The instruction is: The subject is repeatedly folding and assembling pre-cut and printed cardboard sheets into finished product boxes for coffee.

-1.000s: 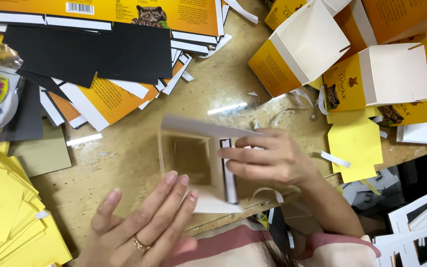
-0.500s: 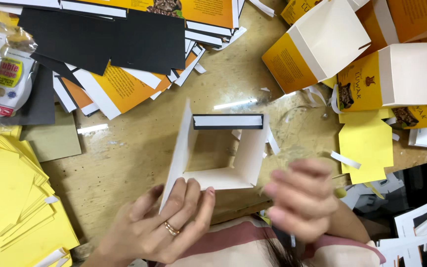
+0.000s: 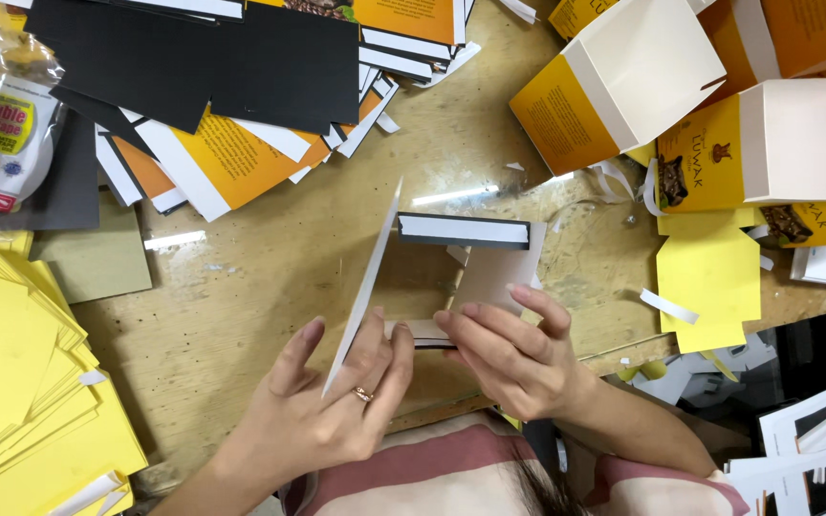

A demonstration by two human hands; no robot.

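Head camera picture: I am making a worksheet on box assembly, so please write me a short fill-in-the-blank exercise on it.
1. Both hands hold a half-folded white box over a ____ table.
2. The left hand wears a ____ on one finger.
3. The right hand presses the box's near edge; the loose sheets stacked at far left are ____.

Missing words: wooden; ring; yellow

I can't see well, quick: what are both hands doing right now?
Left hand: fingers closed on the white side panel of the cardboard box.
Right hand: fingers pressing the box's near wall, holding it.
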